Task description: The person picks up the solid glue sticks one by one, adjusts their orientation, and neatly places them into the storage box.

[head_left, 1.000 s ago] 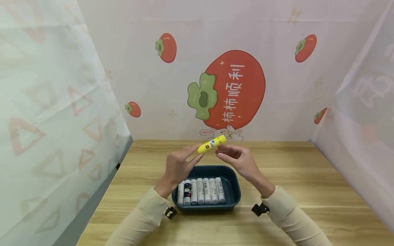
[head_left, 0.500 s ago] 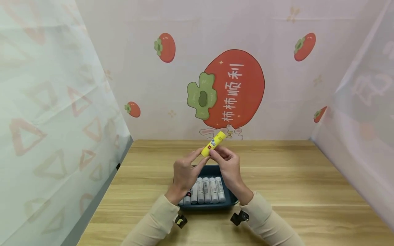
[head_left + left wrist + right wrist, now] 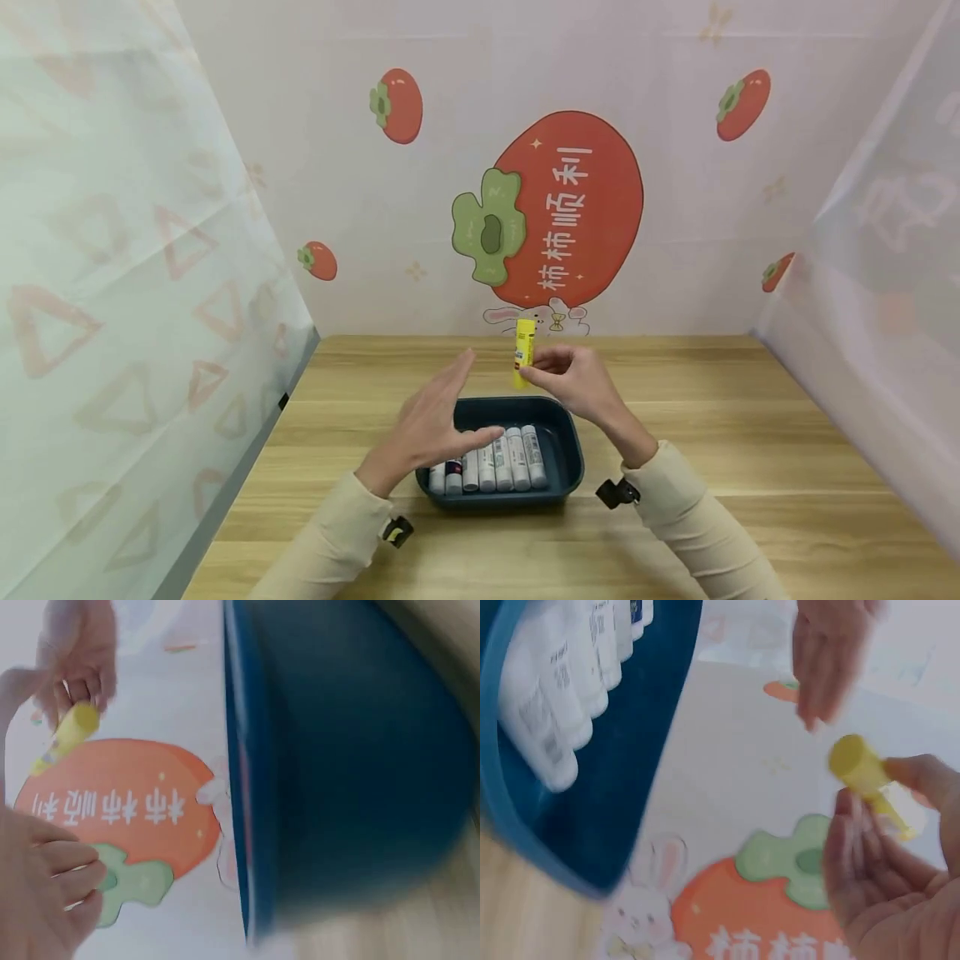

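A yellow glue stick (image 3: 524, 343) stands nearly upright in the air, pinched between the thumb and fingers of my right hand (image 3: 588, 385). In the right wrist view the same glue stick (image 3: 859, 766) shows its round end, with the thumb on one side. My left hand (image 3: 420, 429) is apart from it, fingers straight and thumb spread, over the left part of a dark blue tray (image 3: 566, 487). Inside the tray lie several white glue sticks (image 3: 517, 458) side by side in a row; one with a dark label (image 3: 453, 477) is among them. The left hand hides part of the row.
The tray sits on a light wood table (image 3: 675, 500). Behind it hangs a pale sheet (image 3: 360, 183) printed with red persimmons, and similar sheets close off the left and right sides. Black wrist cameras (image 3: 618, 493) are strapped at the sleeves.
Both hands met at the glue stick half a second ago. The left hand has let go and moved left and down. The right hand now holds the stick alone, turned more upright.
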{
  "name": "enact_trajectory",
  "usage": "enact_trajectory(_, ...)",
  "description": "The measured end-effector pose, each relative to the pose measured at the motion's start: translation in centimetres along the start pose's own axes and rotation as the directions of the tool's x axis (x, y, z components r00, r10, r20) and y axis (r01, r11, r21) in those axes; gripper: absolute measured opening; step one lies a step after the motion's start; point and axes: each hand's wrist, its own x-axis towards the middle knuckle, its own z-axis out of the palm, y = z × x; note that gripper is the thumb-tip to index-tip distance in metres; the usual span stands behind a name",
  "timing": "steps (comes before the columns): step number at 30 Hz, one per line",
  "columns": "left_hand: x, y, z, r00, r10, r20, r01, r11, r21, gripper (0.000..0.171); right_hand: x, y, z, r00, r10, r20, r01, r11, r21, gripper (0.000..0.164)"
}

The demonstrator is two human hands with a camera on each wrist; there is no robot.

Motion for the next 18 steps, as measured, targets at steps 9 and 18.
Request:
enact_trajectory(9, -3.3, -2.8, -0.4, 0.952, 0.030, 0.306, -0.066, 0.992, 0.109, 0.138, -1.2, 0.1, -1.1, 0.971, 0.215, 0.104, -0.163, 0.915, -0.369, 0.019)
enact_trajectory(18, -5.0, -4.8, 0.4, 0.932, -0.005, 0.362, -0.024, 0.997, 0.074, 0.139, -1.8, 0.8, 1.1, 0.877, 0.454, 0.155, -0.248, 0.706, -0.663, 0.032)
